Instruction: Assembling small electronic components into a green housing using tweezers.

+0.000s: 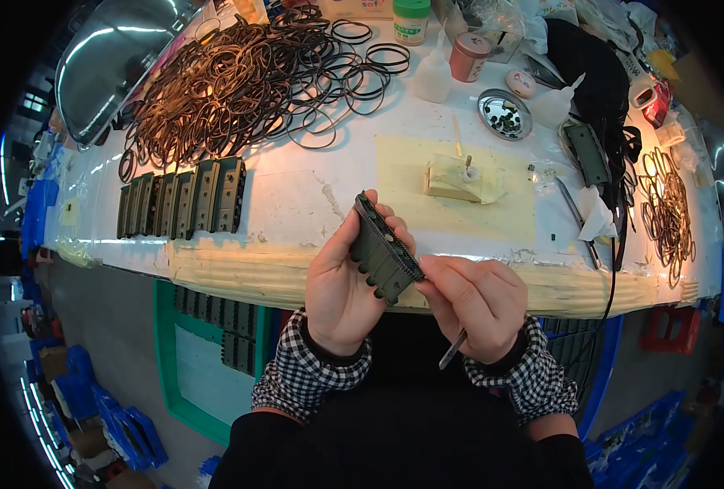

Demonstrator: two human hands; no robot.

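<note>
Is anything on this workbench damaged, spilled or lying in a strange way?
Nothing looks spilled. The cream tape covering along the bench's front edge is wrinkled and peeling. The thin black rubber rings lie in a tangled heap, while the dark green plastic blocks stand in a tidy row.

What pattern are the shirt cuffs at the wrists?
Black-and-white check on both cuffs, seen in the head view.

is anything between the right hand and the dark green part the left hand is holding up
Nothing visible. The left hand holds the dark green ribbed plastic part tilted above the table edge, and the right hand, with a thin metal tool tucked in it, already meets the part's lower right end with its fingers.
</note>
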